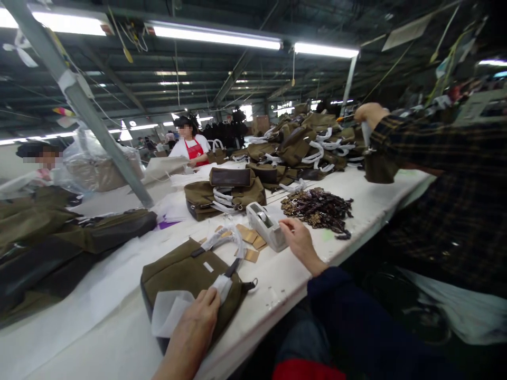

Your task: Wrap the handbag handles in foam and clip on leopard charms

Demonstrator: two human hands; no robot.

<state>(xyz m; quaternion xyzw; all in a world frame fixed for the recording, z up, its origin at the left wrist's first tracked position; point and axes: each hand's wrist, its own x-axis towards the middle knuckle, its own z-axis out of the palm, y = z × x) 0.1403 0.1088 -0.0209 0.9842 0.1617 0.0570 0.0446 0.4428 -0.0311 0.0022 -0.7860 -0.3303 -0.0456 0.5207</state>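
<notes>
An olive-green bag (174,272) with dark trim lies on the white table, its handle (233,235) wrapped in white material. My left hand (202,311) rests on the bag, its fingers bent over white wrapping (223,285) at the handle's base; a sheet of thin white paper (168,311) shows beside it. My right hand (297,237) is at the near end of a grey tape dispenser (267,227), thumb and fingertips pinched together; any tape between them is too small to make out. Small brown cards (247,235) lie between bag and dispenser.
Right of the dispenser is a heap of dark straps with metal parts (317,208). Beyond stand another olive bag (225,195) and a large bag pile (297,142). A person's plaid sleeve (415,142) reaches in at right. A slanted metal post (99,126) stands at left.
</notes>
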